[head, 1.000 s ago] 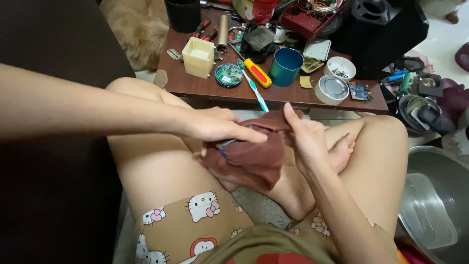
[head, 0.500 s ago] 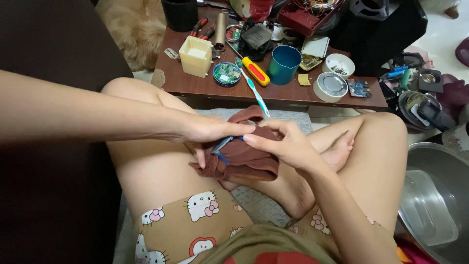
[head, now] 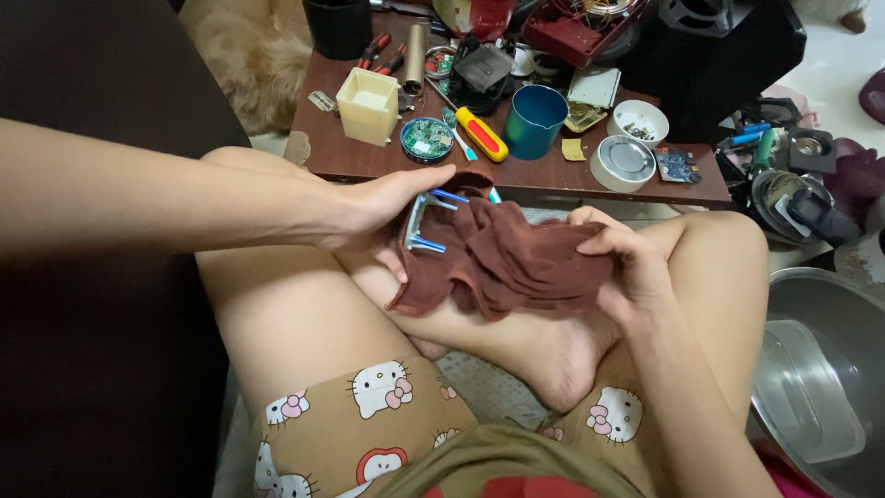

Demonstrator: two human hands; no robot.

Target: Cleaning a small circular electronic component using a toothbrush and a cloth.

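A dark brown cloth [head: 502,263] lies across my crossed legs. My left hand [head: 383,207] grips its left end together with a small metal tool with blue-tipped handles [head: 426,221] that pokes out of the fabric. My right hand [head: 627,263] pinches the cloth's right end, and the fabric is stretched between the two hands.
A low brown table [head: 369,161] stands just beyond my knees, crowded with a cream plastic box [head: 367,106], a teal cup [head: 535,120], a red-and-yellow screwdriver [head: 481,134], a round circuit board [head: 425,140], a white bowl [head: 640,123] and a tape roll [head: 623,162]. A steel basin [head: 820,387] sits at the right.
My right hand has slid rightward along the cloth, drawing it out flat. The metal tool with blue tips has come into view at my left hand.
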